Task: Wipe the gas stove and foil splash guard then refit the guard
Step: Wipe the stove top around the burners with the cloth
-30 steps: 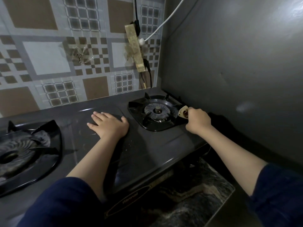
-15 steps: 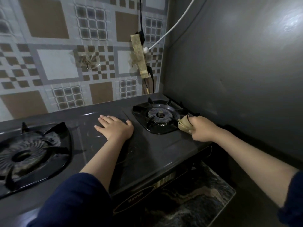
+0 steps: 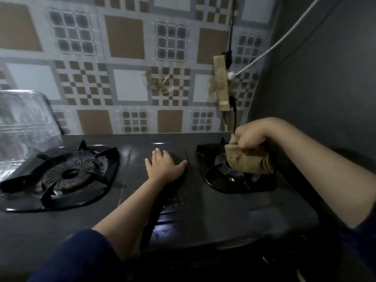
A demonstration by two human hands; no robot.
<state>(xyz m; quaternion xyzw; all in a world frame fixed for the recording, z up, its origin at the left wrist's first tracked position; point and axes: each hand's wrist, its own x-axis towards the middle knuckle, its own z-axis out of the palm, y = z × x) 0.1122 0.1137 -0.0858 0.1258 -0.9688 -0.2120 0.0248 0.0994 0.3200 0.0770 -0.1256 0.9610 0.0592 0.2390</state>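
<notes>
Tan, limp cloth bunches in the gripping right hand; left hand lies flat on the gas stove.

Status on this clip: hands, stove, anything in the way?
Left hand flat on stove between burners. Right hand grips cloth over right burner. Foil guard stands far left. Nothing in the way.

Dark gas stove along a tiled wall.
A pan support sits near its left edge, another near its right edge; a left hand rests flat between them.
</notes>
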